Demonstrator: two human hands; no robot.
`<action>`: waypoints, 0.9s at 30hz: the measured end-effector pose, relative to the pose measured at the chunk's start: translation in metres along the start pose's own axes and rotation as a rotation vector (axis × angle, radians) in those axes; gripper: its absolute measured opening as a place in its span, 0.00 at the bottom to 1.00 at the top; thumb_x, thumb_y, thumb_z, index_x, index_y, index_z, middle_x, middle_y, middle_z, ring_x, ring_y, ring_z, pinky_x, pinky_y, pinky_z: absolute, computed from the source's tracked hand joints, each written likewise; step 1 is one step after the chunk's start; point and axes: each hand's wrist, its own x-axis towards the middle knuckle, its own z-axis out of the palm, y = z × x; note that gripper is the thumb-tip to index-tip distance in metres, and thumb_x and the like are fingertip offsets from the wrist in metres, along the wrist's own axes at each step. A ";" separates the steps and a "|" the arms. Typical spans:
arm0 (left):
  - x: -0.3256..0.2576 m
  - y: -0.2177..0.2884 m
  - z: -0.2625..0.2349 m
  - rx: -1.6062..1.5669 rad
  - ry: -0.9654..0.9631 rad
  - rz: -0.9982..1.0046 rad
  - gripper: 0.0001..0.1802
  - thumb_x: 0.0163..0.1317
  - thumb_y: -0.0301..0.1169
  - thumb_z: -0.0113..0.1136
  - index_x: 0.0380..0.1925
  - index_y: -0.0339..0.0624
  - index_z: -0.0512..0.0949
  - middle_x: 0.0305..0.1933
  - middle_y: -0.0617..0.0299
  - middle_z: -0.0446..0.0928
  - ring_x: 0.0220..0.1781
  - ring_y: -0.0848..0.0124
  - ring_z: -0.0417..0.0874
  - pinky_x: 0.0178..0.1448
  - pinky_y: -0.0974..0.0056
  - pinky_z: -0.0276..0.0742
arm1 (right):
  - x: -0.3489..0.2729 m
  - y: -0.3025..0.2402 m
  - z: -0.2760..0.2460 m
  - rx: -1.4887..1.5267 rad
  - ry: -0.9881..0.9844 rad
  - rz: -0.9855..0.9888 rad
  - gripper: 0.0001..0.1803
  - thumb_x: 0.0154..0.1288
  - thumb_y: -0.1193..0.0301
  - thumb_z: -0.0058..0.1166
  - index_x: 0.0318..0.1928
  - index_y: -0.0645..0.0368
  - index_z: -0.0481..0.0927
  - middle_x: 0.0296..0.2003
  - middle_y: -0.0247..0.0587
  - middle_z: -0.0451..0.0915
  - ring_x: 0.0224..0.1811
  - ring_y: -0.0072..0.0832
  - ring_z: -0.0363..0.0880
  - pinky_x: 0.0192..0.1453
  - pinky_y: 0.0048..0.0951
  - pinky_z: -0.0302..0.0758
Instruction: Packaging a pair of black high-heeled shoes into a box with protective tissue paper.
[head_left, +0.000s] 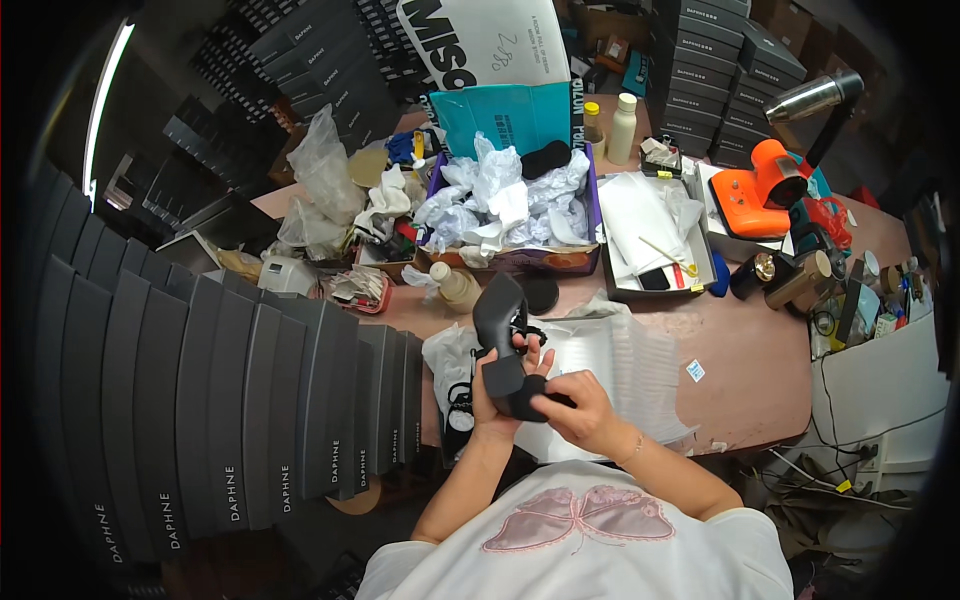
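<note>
A black shoe (500,315) is held up over the near middle of the table, its sole side turned partly toward me. My left hand (490,400) is wrapped round it from the left, with fingertips showing through at its far side. My right hand (585,410) pinches a soft, dark pad or cloth (535,400) against the shoe's near end; its exact kind I cannot make out. Beneath them white wrapping paper (585,350) lies spread out. Left of my left hand, black laces or straps (458,400) show beside white paper.
Tall stacks of dark shoe boxes (260,400) stand close on the left. Behind the shoe are a cream bottle (458,287), a round black lid (541,294) and a purple box (596,215) of crumpled tissue. An orange device (750,195) and several bottles line the right.
</note>
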 end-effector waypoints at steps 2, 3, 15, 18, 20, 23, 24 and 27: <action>-0.001 0.009 -0.012 -0.029 -0.053 0.001 0.19 0.62 0.36 0.49 0.49 0.36 0.69 0.53 0.52 0.75 0.63 0.59 0.72 0.72 0.47 0.59 | -0.017 -0.001 0.000 0.200 0.022 0.452 0.17 0.56 0.77 0.56 0.49 0.60 0.78 0.42 0.39 0.72 0.42 0.34 0.72 0.45 0.31 0.71; -0.004 0.010 -0.016 0.148 -0.050 -0.016 0.21 0.62 0.36 0.49 0.52 0.36 0.69 0.55 0.49 0.74 0.63 0.57 0.72 0.72 0.48 0.59 | -0.015 -0.006 -0.004 0.266 0.069 0.541 0.14 0.63 0.75 0.54 0.49 0.64 0.77 0.41 0.41 0.72 0.43 0.34 0.72 0.50 0.30 0.69; -0.037 0.020 -0.023 0.846 0.014 -0.116 0.20 0.50 0.30 0.55 0.44 0.31 0.74 0.37 0.52 0.78 0.31 0.67 0.79 0.36 0.65 0.78 | 0.036 0.001 -0.038 -0.046 -0.101 0.061 0.24 0.51 0.72 0.64 0.52 0.56 0.78 0.42 0.41 0.74 0.38 0.37 0.75 0.42 0.34 0.73; -0.053 0.008 -0.036 0.826 -0.018 -0.249 0.26 0.46 0.28 0.58 0.48 0.29 0.71 0.39 0.47 0.77 0.30 0.65 0.78 0.33 0.63 0.76 | 0.044 0.061 -0.027 -0.218 -0.039 0.020 0.21 0.52 0.70 0.63 0.49 0.55 0.79 0.37 0.39 0.75 0.36 0.37 0.73 0.39 0.38 0.70; -0.069 0.010 -0.047 0.971 0.017 -0.308 0.30 0.46 0.28 0.58 0.52 0.27 0.68 0.39 0.46 0.77 0.29 0.64 0.78 0.33 0.63 0.76 | 0.019 0.126 -0.034 -0.285 -0.035 0.347 0.19 0.55 0.67 0.61 0.49 0.55 0.79 0.37 0.42 0.76 0.38 0.39 0.75 0.40 0.37 0.71; -0.095 -0.002 -0.045 0.846 0.035 -0.217 0.27 0.51 0.29 0.57 0.51 0.26 0.70 0.40 0.48 0.78 0.30 0.68 0.78 0.36 0.65 0.75 | -0.006 0.153 -0.030 -0.182 -0.072 0.442 0.20 0.56 0.67 0.61 0.50 0.56 0.78 0.40 0.43 0.76 0.42 0.40 0.75 0.42 0.38 0.71; -0.098 -0.002 -0.050 0.829 0.091 -0.201 0.28 0.52 0.28 0.58 0.55 0.28 0.68 0.43 0.49 0.78 0.31 0.69 0.78 0.39 0.65 0.75 | 0.000 0.159 -0.030 -0.246 -0.102 0.345 0.20 0.56 0.67 0.61 0.50 0.57 0.78 0.41 0.43 0.76 0.43 0.40 0.75 0.43 0.38 0.70; -0.088 -0.023 -0.076 1.417 0.089 0.124 0.28 0.57 0.30 0.61 0.58 0.31 0.68 0.50 0.52 0.77 0.40 0.69 0.78 0.46 0.65 0.74 | 0.031 0.196 -0.024 -0.323 -0.173 0.155 0.22 0.54 0.68 0.61 0.51 0.56 0.77 0.45 0.41 0.75 0.47 0.37 0.73 0.46 0.37 0.68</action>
